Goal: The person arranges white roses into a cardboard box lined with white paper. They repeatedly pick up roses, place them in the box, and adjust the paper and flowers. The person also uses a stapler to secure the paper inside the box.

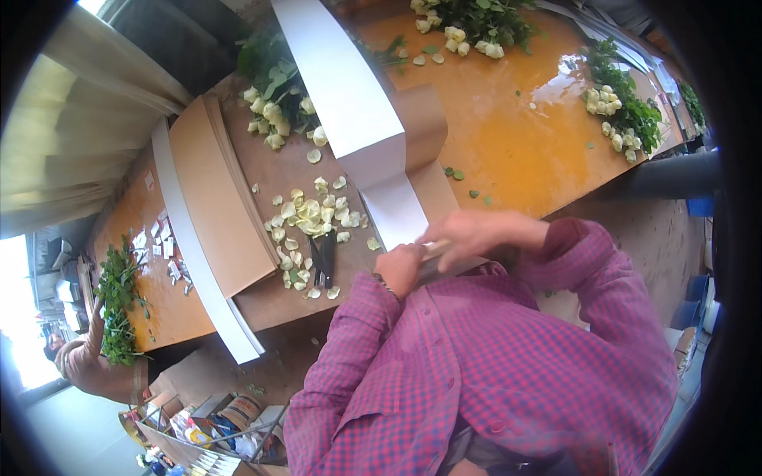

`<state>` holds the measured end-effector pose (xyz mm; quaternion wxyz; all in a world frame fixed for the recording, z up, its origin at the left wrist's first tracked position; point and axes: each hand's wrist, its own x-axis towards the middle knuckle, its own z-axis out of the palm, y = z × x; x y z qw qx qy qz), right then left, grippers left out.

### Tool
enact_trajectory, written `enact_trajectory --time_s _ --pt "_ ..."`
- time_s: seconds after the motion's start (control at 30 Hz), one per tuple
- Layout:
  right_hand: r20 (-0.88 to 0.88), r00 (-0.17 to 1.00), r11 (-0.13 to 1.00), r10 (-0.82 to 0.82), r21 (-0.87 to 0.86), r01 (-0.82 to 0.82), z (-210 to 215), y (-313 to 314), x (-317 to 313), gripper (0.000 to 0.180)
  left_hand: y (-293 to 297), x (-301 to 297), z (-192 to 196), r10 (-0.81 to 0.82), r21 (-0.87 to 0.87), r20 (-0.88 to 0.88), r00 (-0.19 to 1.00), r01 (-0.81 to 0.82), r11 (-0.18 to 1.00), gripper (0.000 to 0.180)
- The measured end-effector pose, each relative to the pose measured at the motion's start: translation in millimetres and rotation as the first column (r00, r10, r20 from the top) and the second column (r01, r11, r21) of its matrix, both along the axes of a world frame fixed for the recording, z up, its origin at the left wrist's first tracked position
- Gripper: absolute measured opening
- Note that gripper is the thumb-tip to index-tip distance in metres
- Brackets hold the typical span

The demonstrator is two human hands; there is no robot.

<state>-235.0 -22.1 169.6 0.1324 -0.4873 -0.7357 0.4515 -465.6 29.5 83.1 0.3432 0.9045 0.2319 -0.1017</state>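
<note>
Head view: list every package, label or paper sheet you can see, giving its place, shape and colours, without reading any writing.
Small labels: white slips scattered on the orange table, far left.
Boxes: mixed-colour packages in a bin, bottom left.
White sheet: long strip running from top centre toward both hands.

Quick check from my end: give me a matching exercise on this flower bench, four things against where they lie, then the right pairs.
Things:
1. black hand pruners
2. loose pale yellow rose petals
3. long white paper sheet
4. stack of brown cardboard sheets

Places:
A. at the left part of the bench, a white board along its outer edge
B. scattered on brown paper, around the pruners
C. running from the top of the picture down to both hands
D. on brown paper, just left of the left hand

Pairs: 1-D, 2-B, 3-C, 4-A
</note>
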Motion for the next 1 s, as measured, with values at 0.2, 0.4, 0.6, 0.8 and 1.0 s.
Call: enact_trajectory --time_s 0.2,0.4,0.6,0.8,1.0 --pt "0.407 0.913 0.991 -0.028 -0.110 0.079 -58.8 -32.0 -18.5 0.053 -19.5 -3.7 -11.3 0.101 0.254 0.164 0.981 -0.141 0.957 0.017" --pt "0.021 0.987 0.929 0.157 -0.342 -0.140 -77.8 13.0 18.4 0.056 -7.4 -4.8 -14.4 0.006 0.264 0.306 0.952 -0.091 0.960 0.024" --pt "0.289 0.910 0.826 -0.296 -0.401 0.396 -109.4 61.8 13.5 0.060 20.6 -22.5 -27.1 0.430 -0.417 0.167 0.887 -0.332 0.846 0.047" --pt "0.447 0.794 0.890 -0.411 0.007 0.457 -142.5 79.0 -10.9 0.061 49.0 -25.7 -65.8 0.664 -0.173 -0.136 0.735 -0.678 0.715 0.059" --pt "0.592 0.631 0.727 -0.501 -0.107 0.678 -134.7 73.1 27.1 0.064 46.4 -17.5 -90.3 0.603 -0.190 -0.286 0.745 -0.661 0.726 0.079"
